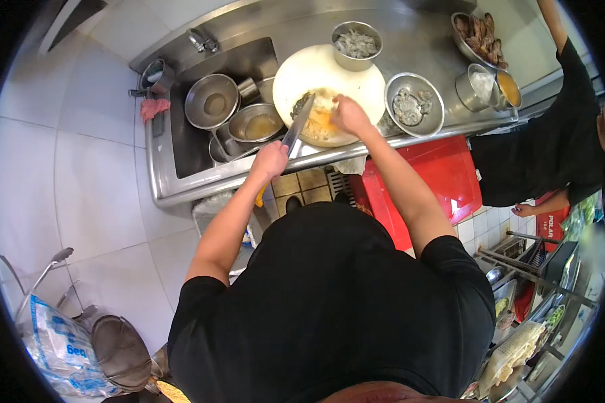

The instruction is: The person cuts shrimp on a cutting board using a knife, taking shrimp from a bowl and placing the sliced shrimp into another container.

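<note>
My left hand [271,161] is wrapped round the handle of a knife [298,126]. The blade points away from me, its tip over the round white cutting board [292,70]. Close to the right of the blade, my right hand [349,115] is over the board with its fingers drawn together; what they hold, if anything, is too small to make out. Dark scraps [302,106] and a wet, yellowish-orange smear lie on the board near the blade. A steel bowl [357,64] of greyish shrimp stands on the board's far edge. Another bowl [415,127], right of the board, holds a few shrimp.
On the left, the sink [181,144] contains strainers and bowls [212,101] below a tap [203,41]. Browned meat [478,40] fills a bowl at the back right, near metal containers [475,87]. A red box [423,188] stands below the counter. Another person [538,141] stands at right.
</note>
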Motion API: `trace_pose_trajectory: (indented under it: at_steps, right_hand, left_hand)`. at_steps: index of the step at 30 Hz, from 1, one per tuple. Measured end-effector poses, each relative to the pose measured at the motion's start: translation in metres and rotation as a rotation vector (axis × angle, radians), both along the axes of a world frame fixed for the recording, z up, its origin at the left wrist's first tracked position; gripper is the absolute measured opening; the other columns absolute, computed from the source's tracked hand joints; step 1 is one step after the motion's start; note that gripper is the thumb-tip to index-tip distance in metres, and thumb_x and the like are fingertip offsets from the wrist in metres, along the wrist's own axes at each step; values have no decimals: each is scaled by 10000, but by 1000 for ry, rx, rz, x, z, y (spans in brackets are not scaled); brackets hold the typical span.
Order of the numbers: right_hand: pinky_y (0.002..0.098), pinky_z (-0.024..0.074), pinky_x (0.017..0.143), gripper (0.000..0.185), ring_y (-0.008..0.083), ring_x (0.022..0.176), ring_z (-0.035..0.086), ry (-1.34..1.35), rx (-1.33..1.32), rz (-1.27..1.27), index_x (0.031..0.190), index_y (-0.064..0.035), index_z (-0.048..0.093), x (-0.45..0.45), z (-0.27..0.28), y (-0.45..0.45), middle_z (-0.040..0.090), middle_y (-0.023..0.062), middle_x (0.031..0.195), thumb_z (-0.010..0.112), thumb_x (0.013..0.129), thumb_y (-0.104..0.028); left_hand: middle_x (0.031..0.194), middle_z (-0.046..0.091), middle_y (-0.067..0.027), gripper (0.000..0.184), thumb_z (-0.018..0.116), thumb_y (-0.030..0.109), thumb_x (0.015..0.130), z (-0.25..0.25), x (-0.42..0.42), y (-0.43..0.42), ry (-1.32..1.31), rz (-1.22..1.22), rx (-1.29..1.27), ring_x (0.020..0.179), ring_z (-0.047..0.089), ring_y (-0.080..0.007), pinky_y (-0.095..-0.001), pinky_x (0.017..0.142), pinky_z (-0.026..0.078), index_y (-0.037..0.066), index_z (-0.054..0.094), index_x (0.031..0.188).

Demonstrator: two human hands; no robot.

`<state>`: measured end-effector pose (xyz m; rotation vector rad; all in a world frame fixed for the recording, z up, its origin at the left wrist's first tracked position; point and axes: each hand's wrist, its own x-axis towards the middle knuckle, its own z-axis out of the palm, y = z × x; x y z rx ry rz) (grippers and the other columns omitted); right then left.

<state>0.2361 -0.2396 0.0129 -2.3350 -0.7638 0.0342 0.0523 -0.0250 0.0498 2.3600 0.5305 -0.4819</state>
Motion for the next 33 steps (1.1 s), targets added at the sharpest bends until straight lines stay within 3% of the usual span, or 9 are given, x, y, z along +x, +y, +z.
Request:
trace_pose_trajectory:
  at_steps: [1,3,4,5,10,24,33]
  right_hand:
    - [426,526,862,334,361,945,661,6,-20,35,1075,-14,656,-8,-19,2,663,216,1031,753,781,-140]
    - [417,530,840,360,352,923,658,7,-45,78,1075,-9,642,-16,-24,5,673,201,1000,775,770,-147]
    - [431,522,863,315,364,945,653,102,-17,22,1041,7,641,-19,-21,5,674,209,986,750,786,-145]
    - [446,514,887,276,376,968,648,200,12,-37,1007,23,641,-21,-22,4,674,218,973,725,802,-142]
    - [441,521,864,205,376,925,654,135,-66,-86,970,-1,673,-22,-22,7,684,205,938,704,815,-132]
    - [410,547,816,164,344,862,700,42,-61,-161,933,-23,731,-30,-18,11,725,186,913,683,825,-136]
    - [372,563,759,191,291,771,718,221,-10,-263,929,-59,781,-17,-23,15,740,169,834,727,784,-171]
  left_hand:
    - [727,660,-228,362,441,294,1028,-2,-3,0,-3,8,-5,564,660,-356,-486,635,541,-19,588,922]
    - [662,637,-176,352,451,294,1037,-5,-12,-5,16,153,-326,466,609,-278,-427,472,502,-22,558,926]
    - [638,603,-89,293,453,308,1043,-14,-19,-8,60,211,-425,414,527,-167,-340,380,439,45,576,1001]
    - [651,589,-80,283,446,315,1049,-30,-26,-8,114,237,-520,402,490,-150,-329,368,419,66,577,1024]
    - [653,599,-81,256,456,335,1051,-64,-39,-11,147,299,-895,390,449,-128,-305,365,403,95,536,1016]
    - [658,606,-80,260,432,353,1058,-69,-23,-25,168,223,-931,395,457,-119,-294,375,410,105,502,1022]
    - [635,598,-75,281,416,351,1063,-72,-63,-13,212,124,-882,376,463,-113,-281,353,408,99,534,1023]
